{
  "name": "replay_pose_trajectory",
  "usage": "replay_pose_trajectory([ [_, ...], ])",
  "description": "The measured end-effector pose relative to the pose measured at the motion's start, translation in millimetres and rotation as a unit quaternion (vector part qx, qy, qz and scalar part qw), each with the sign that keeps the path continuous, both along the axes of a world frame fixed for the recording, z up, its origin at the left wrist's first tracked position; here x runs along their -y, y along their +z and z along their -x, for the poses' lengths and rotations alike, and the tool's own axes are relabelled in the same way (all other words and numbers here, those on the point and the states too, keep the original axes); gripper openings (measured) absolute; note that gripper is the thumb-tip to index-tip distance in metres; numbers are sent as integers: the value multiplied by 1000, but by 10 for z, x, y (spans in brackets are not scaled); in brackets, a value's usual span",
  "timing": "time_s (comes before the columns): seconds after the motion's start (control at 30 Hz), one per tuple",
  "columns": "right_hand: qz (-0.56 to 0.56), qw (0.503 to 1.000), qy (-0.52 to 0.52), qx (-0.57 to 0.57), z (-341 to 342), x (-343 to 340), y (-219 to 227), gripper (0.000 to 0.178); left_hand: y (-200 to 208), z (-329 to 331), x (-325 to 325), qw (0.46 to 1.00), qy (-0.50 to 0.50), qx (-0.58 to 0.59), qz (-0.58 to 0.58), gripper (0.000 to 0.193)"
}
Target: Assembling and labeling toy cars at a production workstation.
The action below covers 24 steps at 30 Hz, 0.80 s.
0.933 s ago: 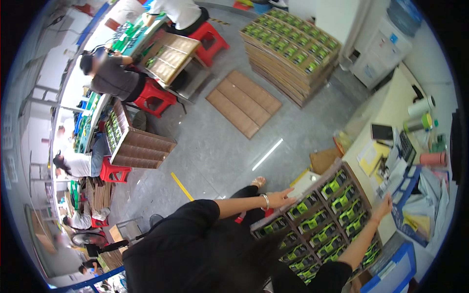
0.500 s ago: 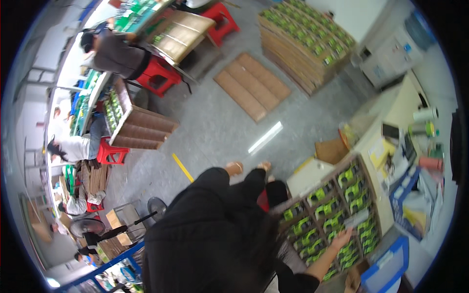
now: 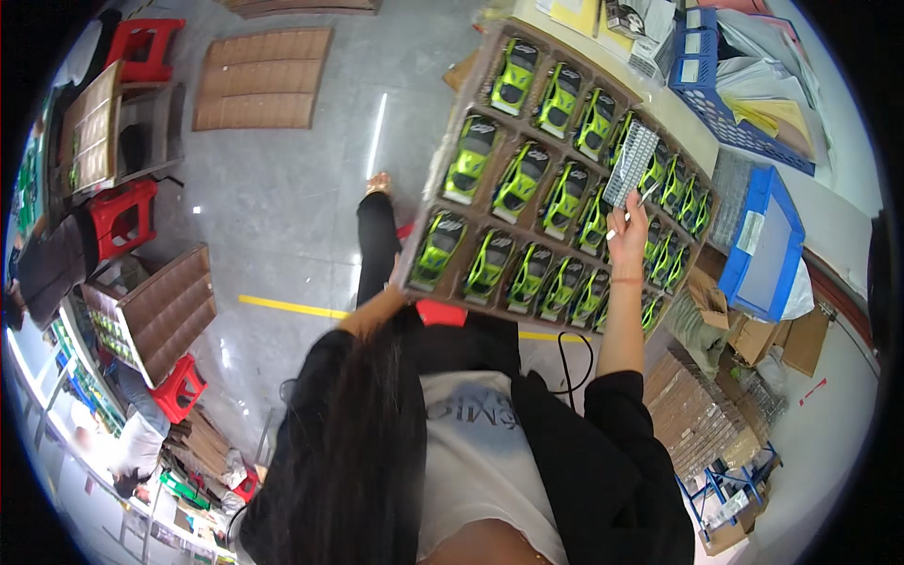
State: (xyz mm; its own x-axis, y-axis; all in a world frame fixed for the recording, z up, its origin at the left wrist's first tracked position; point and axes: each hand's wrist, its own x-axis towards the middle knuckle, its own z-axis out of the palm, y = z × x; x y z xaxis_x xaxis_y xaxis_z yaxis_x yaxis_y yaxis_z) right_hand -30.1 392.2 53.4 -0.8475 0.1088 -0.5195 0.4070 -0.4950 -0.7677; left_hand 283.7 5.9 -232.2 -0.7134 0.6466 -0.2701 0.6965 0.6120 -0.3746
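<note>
A brown compartment tray (image 3: 509, 129) lies in front of me, filled with rows of green-and-black toy cars (image 3: 521, 181). Above its middle, my right hand (image 3: 627, 234) is closed on a white sheet of small stickers in a grid (image 3: 632, 167). A thin, pointed metallic piece (image 3: 649, 191) sticks out by the same fingers; its kind is unclear. My left hand (image 3: 396, 274) is at the tray's near left corner, mostly hidden behind the edge and hair, so its fingers do not show.
Beyond the tray are a blue perforated basket of papers (image 3: 694, 61) and a blue bin (image 3: 767, 250). Flat brown trays (image 3: 264, 80) lie on the floor. Red stools (image 3: 124, 224) and seated people (image 3: 66, 268) line the left. Stacked brown trays (image 3: 692, 414) stand at right.
My view has turned toward the tray, which now appears nearer the middle. My left forearm has come into sight at the tray's corner. The sticker sheet stays in my right hand.
</note>
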Motion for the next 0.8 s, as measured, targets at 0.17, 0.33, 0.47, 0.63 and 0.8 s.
replay_pose_trajectory([
  [0.17,-53,996,68,-16,-144,-521,-185,11,-601,863,-914,996,3,-10,-89,64],
  [0.33,-27,995,84,-52,-52,-494,-286,12,-1255,1135,-1521,988,32,5,-153,62],
  [0.47,-14,993,85,-78,-89,-572,-320,16,-1555,1011,-1753,980,39,28,-195,61],
  [0.63,9,985,143,-99,-58,-673,-324,18,-1491,1290,-1499,976,29,20,-213,59],
  [0.8,25,986,161,-32,-162,-483,-8,13,-1271,1361,-1084,973,-20,26,-229,58],
])
